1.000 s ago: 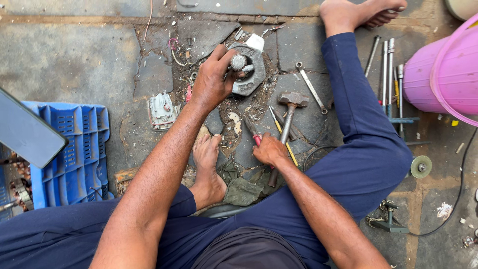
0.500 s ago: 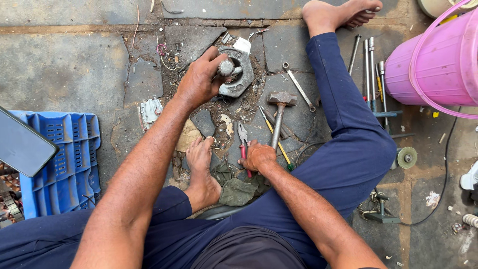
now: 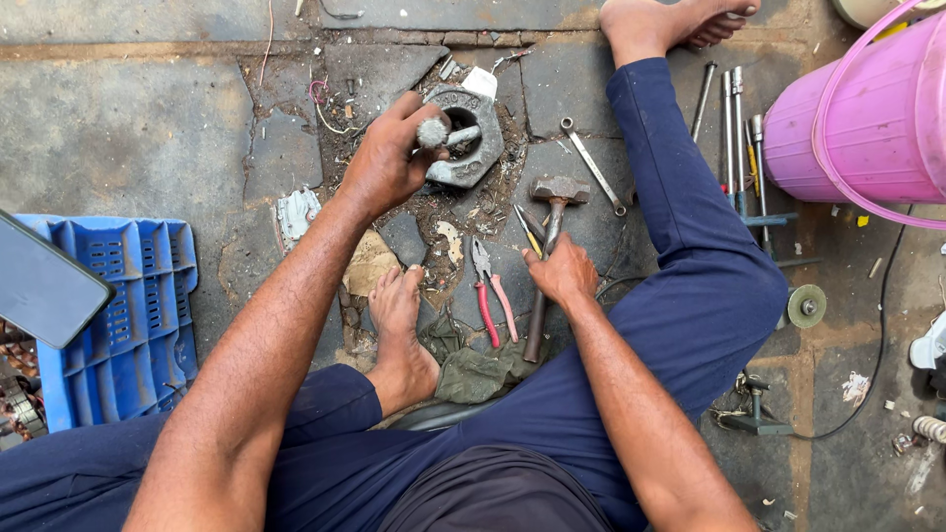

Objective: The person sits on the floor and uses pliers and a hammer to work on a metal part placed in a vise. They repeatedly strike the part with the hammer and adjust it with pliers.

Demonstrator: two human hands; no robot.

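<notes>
I see a cracked stone floor (image 3: 128,128) covered in grit and debris. At far left sits a blue slotted plastic crate (image 3: 128,315), with a dark flat panel (image 3: 44,286) resting across its corner. At upper right stands a pink plastic bucket (image 3: 867,128). Just beside the bucket lie several long steel rods (image 3: 731,118), roughly parallel. An open-ended spanner (image 3: 589,163) lies on the floor near the middle. Red-handled pliers (image 3: 490,296) lie close to a crumpled olive rag (image 3: 473,369). A small round disc (image 3: 806,305) rests at right, near a black cable (image 3: 877,325).
</notes>
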